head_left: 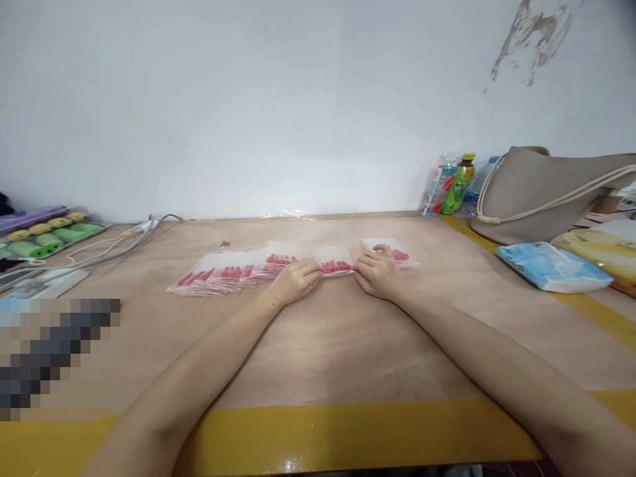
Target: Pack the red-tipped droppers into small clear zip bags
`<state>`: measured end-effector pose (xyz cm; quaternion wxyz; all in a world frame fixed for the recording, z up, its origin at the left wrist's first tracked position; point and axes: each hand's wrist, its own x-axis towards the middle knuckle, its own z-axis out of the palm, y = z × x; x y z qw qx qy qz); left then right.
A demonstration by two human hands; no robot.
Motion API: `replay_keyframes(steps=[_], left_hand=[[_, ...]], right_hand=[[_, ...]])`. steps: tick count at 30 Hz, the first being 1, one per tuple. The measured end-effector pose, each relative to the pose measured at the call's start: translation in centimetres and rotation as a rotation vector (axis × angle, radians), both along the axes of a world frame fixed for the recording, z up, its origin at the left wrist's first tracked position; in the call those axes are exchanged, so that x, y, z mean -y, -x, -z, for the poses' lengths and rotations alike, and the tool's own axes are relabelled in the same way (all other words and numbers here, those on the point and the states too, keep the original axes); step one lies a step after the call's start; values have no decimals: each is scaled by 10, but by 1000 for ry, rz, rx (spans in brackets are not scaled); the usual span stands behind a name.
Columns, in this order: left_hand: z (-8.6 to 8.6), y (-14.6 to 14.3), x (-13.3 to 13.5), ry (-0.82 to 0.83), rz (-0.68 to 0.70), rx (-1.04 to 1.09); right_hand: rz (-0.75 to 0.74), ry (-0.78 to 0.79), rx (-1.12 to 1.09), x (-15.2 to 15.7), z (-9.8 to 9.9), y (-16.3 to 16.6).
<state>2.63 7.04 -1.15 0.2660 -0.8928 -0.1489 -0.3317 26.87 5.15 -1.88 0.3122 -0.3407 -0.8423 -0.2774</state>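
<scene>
A small clear plastic bag (pixel 332 256) with several red pieces inside lies on the table between my hands. My left hand (pixel 297 281) is closed on its near left corner, fingers pressed together. At the near right corner my right hand (pixel 378 273) is closed on the same bag, with its fingers bent. Left of my left hand, similar bags (pixel 231 271) of red pieces overlap in a row. Another pile of such bags (pixel 397 246) lies just behind my right hand and is partly covered by it.
Bottles (pixel 456 185) stand by the wall at the back right, beside a grey bag (pixel 541 192) with a cord. A blue tissue pack (pixel 554 266) lies before it. Cables (pixel 134 242) and packs of green rolls (pixel 50 240) occupy the left. Yellow tape (pixel 318 434) borders the table's front edge.
</scene>
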Motion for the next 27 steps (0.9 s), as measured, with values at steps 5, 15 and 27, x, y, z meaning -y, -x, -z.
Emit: replay_keyframes(steps=[5, 15, 27], left_hand=[[1, -3, -1, 11, -11, 22], [1, -2, 1, 26, -16, 18], [1, 0, 1, 53, 7, 3]], right_hand=[[-53, -68, 3, -2, 1, 21], [-88, -89, 80, -4, -5, 53], [-42, -50, 59, -1, -5, 41]])
